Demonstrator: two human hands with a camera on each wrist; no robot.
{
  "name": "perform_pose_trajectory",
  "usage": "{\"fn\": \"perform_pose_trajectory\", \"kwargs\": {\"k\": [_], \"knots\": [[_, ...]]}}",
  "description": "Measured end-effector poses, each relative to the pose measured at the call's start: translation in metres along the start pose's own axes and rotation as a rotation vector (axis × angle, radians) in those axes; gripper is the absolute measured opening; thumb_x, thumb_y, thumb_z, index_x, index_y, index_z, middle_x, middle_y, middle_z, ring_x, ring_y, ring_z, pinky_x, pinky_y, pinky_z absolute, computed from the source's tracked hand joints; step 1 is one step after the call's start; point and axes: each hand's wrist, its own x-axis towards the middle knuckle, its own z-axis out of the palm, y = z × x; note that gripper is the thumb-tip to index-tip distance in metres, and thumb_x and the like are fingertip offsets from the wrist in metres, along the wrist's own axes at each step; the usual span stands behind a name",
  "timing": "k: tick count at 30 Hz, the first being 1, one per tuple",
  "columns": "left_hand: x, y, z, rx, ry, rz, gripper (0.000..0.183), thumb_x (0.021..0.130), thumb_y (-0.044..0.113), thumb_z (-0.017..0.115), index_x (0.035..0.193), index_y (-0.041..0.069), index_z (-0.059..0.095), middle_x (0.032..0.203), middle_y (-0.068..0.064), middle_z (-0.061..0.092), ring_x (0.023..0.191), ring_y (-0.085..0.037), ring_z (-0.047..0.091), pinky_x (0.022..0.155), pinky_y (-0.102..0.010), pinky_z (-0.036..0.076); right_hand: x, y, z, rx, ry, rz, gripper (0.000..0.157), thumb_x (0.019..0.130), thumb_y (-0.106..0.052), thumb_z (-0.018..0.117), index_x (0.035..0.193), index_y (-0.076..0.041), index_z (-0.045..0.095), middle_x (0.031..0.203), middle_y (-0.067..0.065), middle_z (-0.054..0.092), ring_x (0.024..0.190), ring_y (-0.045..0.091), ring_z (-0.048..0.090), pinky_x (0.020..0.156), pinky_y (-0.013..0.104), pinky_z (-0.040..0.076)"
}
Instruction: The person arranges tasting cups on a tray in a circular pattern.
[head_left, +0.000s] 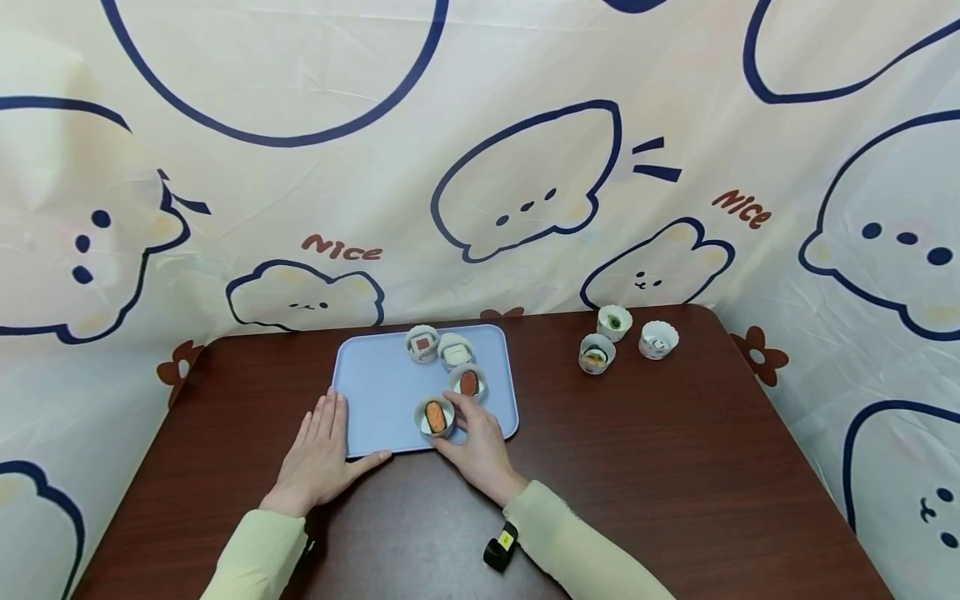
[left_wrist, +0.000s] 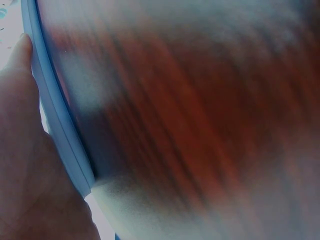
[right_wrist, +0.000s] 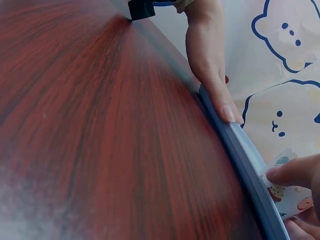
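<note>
My right hand [head_left: 480, 454] pinches a small paper cup [head_left: 423, 423] between thumb and fingers near the front of a light blue tray [head_left: 375, 387]. Inside that cup sits an orange-topped sushi piece [head_left: 436, 417]. In the right wrist view, the thumb [right_wrist: 282, 172] lies against the printed side of the cup [right_wrist: 292, 198]. My left hand [head_left: 318, 450] rests with straight fingers along the tray's left edge, its thumb at the front edge. Behind the gripped cup stands another cup with a red-topped piece [head_left: 468, 382].
Two more filled paper cups, one with a square-centred piece [head_left: 422, 343] and one with a pale piece [head_left: 455, 351], stand at the back of the tray. Three cups [head_left: 615, 322] stand at the brown table's [head_left: 637, 467] back right. A patterned cloth [head_left: 525, 67] hangs behind.
</note>
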Motion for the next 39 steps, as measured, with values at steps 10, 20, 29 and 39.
{"fn": "perform_pose_trajectory", "kwargs": {"k": [10,20,29,39], "knots": [[-0.0009,0.0002,-0.0002,-0.001,0.012,0.005,0.123,0.085,0.077,0.060,0.153,-0.017,0.019,0.162,-0.035,0.012,0.148,-0.049,0.014,0.118,-0.060,0.014,-0.0003,0.0024,0.0026,-0.012,-0.001,0.021,0.066,0.082,0.002,0.083,0.142,-0.004,0.055,0.138,0.015,0.059,0.118,0.027,0.063,0.093,0.024,0.051],[-0.0004,-0.0001,0.0011,0.003,0.007,0.005,0.124,0.085,0.079,0.058,0.154,-0.016,0.018,0.162,-0.035,0.011,0.149,-0.049,0.014,0.118,-0.061,0.014,-0.0018,0.0003,0.0027,-0.206,0.111,-0.190,0.058,0.080,-0.004,0.088,0.131,-0.007,0.061,0.124,0.006,0.061,0.112,0.022,0.063,0.090,0.028,0.054],[-0.0007,0.0008,0.0010,-0.002,0.009,0.006,0.124,0.085,0.077,0.060,0.154,-0.017,0.018,0.162,-0.035,0.011,0.148,-0.050,0.015,0.118,-0.061,0.014,0.0019,0.0018,0.0031,-0.285,0.156,-0.262,0.060,0.076,-0.010,0.091,0.128,-0.007,0.062,0.122,0.004,0.060,0.112,0.018,0.060,0.091,0.034,0.053],[0.0002,0.0006,0.0011,0.006,0.016,0.007,0.123,0.085,0.077,0.060,0.154,-0.017,0.020,0.161,-0.035,0.013,0.148,-0.049,0.015,0.118,-0.060,0.015,0.0037,0.0049,0.0024,-0.272,0.176,-0.262,0.058,0.077,-0.006,0.089,0.128,-0.008,0.062,0.121,0.003,0.061,0.105,0.017,0.061,0.084,0.030,0.054]]}}
